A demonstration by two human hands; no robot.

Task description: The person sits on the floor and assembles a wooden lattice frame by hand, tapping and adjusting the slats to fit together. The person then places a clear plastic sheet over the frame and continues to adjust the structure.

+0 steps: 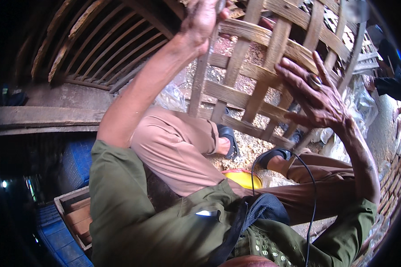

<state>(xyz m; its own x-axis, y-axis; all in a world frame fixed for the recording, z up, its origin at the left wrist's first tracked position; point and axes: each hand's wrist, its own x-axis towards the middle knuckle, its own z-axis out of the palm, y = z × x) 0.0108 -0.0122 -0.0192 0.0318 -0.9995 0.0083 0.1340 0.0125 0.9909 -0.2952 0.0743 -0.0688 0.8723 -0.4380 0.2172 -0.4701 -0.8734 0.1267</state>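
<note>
A woven bamboo panel (258, 107), made of wide crossing slats with square gaps, stands tilted in front of me between my knees. My left hand (202, 22) is closed on its left edge strip near the top of the picture, where part of the fingers is cut off. On the right side of the panel, my right hand (314, 95) lies with fingers stretched out and apart, a ring on one of them. It rests against the slats and grips nothing. A curved rim strip (354, 49) borders the panel on its right.
A slatted wooden rack (116, 49) stands at upper left above a plank (49, 115). Yellowish shavings (249, 142) cover the floor by my sandals. Near them sits a yellow basin (245, 179). Clear plastic sheeting (361, 102) lies right; a wooden crate (75, 213) stands lower left. A black cable (315, 191) hangs before me.
</note>
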